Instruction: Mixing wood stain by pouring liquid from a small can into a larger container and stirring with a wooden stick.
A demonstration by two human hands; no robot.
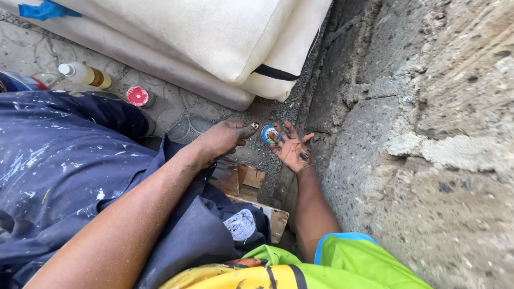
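My right hand (292, 148) is turned palm up near the ground, fingers spread, with a small round blue and white tin (268, 133) resting at its fingertips. My left hand (224, 138) reaches in from the left with dark stains on the fingers, its thumb and fingertips close to the tin. I cannot tell whether the left fingers touch the tin. Both hands hover over gravel beside a rough stone wall (417, 128).
White cushions (203, 37) lie on the paved ground ahead. A bottle with a white cap (84, 74) and a red-lidded tin (138, 96) sit at the left. Paint-spattered blue overalls (64, 166) cover my leg. Wooden pieces (251, 179) lie below my hands.
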